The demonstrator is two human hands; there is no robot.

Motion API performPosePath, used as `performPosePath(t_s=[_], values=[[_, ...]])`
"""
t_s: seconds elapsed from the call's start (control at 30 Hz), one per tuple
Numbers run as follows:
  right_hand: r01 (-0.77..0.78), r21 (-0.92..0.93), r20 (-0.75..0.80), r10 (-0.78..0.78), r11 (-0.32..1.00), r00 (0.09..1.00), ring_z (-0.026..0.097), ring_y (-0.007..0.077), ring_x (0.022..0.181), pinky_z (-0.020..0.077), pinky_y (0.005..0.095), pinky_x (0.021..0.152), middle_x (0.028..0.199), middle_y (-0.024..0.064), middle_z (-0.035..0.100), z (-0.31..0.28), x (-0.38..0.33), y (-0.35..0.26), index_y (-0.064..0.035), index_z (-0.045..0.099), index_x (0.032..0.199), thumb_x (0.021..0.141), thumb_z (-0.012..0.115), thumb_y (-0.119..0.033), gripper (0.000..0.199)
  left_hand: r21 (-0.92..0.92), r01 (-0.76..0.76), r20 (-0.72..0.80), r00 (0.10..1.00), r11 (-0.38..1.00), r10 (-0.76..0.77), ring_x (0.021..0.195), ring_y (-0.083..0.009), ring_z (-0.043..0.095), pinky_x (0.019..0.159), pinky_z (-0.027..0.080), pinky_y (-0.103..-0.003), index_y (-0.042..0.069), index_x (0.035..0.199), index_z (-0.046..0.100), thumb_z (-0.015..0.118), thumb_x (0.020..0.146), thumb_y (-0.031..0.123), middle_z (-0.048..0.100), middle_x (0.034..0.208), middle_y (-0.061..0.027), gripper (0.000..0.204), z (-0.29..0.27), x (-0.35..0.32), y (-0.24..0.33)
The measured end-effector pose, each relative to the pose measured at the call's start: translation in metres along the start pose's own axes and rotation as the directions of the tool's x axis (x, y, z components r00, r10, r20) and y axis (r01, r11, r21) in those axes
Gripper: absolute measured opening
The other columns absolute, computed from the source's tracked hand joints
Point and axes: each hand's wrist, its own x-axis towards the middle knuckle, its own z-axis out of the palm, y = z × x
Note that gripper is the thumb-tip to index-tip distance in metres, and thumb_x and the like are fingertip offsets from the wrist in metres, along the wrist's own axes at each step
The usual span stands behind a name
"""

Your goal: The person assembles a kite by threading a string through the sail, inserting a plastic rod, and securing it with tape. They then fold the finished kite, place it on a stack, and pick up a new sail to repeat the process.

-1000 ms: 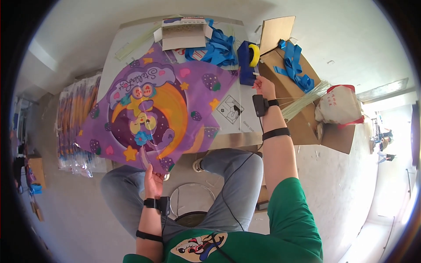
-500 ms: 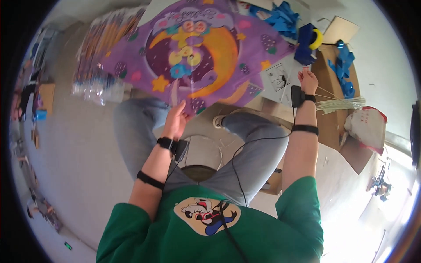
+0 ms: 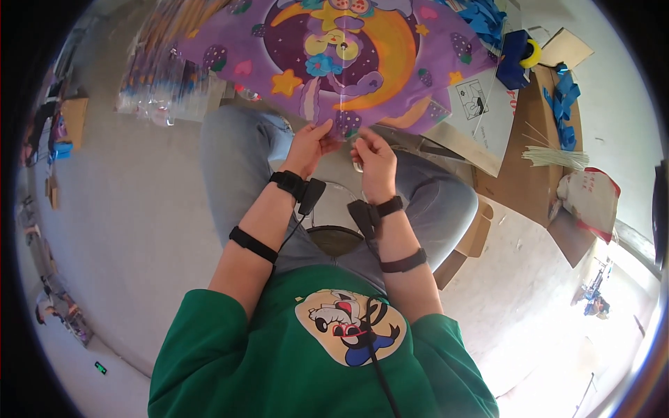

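A purple kite (image 3: 383, 73), diamond-shaped and printed with a yellow moon, stars and a cartoon figure, spreads out before me with its lower corner toward my lap. My left hand (image 3: 306, 149) grips that corner, thumb on top and fingers underneath. Right beside it is my right hand (image 3: 377, 161), its fingers curled in a pinch at the corner's edge. Whatever sits between those fingertips is too small to make out. A blue tape dispenser (image 3: 513, 64) with a yellow roll (image 3: 533, 53) stands past the kite's right corner.
Blue ribbon strips (image 3: 488, 21) lie at the far right, with more hanging ribbon (image 3: 563, 111) on a cardboard box (image 3: 516, 177). Thin pale sticks (image 3: 554, 157) rest there beside a white and red sack (image 3: 589, 198). Plastic-wrapped bundles (image 3: 150, 76) lie at the far left.
My right hand has come from beside the tape dispenser to the kite's lower corner, next to my left hand. My left hand and the kite appear further right and higher in view.
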Motion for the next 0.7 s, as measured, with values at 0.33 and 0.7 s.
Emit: performPosePath(t_s=[0.33,0.7], values=[[0.074,-0.121,-0.101,-0.087,0.99,0.991,0.057,0.0131,0.063,0.0453,0.0239,0.054,0.077,0.0076,0.058,0.025,0.004,0.016,-0.0013,0.04,0.101,0.082,0.058,0.0,0.027,0.012,-0.013,-0.062,0.998,1.0,0.014,0.069,-0.0139,0.059,0.07,0.05,-0.029,0.009,0.082,0.053,0.061,0.085,0.022,0.061,0.08,-0.0036,0.016,-0.007,0.002,-0.004],[0.09,-0.195,-0.161,-0.123,0.977,0.979,0.059,0.0127,0.057,0.0466,0.0231,0.049,0.071,0.0081,0.059,0.028,0.006,0.02,-0.0005,0.039,0.096,0.08,0.059,0.001,0.026,0.062,-0.036,-0.017,0.999,0.997,0.037,0.071,-0.0127,0.061,0.068,0.05,-0.026,0.007,0.091,0.06,0.062,0.084,0.019,0.064,0.083,-0.0039,0.014,0.003,-0.001,0.0]])
